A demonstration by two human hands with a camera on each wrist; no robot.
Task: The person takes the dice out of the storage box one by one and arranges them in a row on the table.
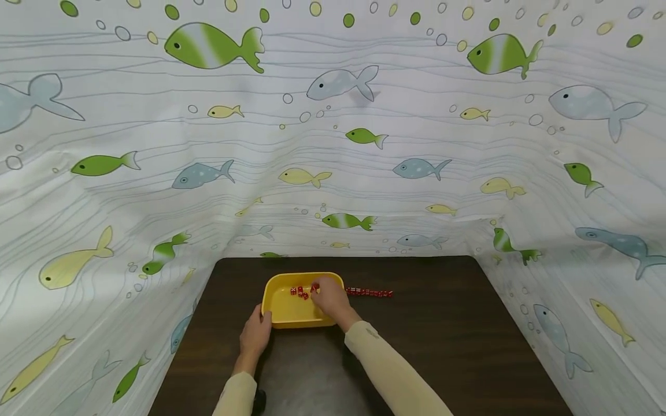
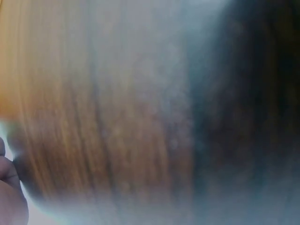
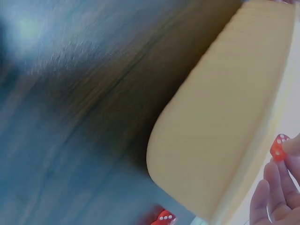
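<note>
My left hand (image 1: 255, 334) gripping, thumb on inner side. My right hand (image 1: 330, 297) farther forward, thumb and fingertips pinching. Left forearm (image 1: 236, 393) and right forearm (image 1: 390, 370) extended, sleeved.

Dk brn tbl (image 1: 468, 346); wht cloth (image 1: 442, 133) behind & both sides (grn, yel fish (image 1: 224, 46)).

Enclosed at frame left, right and top by white sheeting (image 1: 270, 133), printed with green, blue and yellow fish (image 1: 205, 46). Furnished at lower centre with a dark wood-grain tabletop (image 1: 442, 346), reflecting pale light near bottom centre.
</note>
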